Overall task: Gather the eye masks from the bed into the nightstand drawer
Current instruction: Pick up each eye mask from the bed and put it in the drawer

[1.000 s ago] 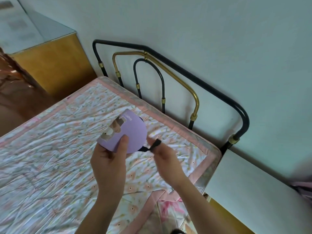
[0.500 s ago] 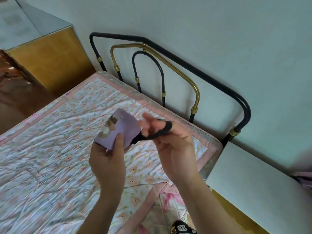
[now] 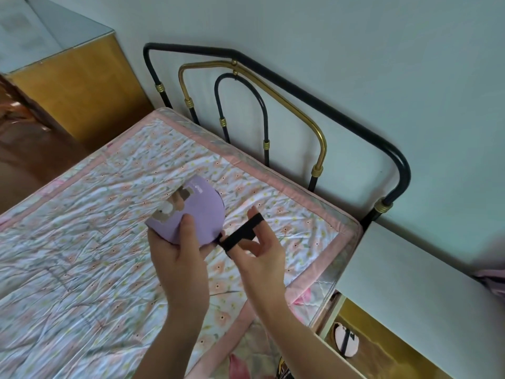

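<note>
Open drawer (image 3: 379, 359) — one pale eye mask (image 3: 346, 341) inside

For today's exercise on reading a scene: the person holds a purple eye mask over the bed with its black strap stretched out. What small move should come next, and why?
Probably fold the black strap back against the purple eye mask. The left hand grips the mask, the right hand has the strap looped over its fingers, and the open drawer, already holding one mask, waits at lower right.

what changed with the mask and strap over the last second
The right hand pulled the black strap out sideways and now has it stretched across its fingers. The left hand kept its grip on the purple eye mask, held above the bed.
</note>
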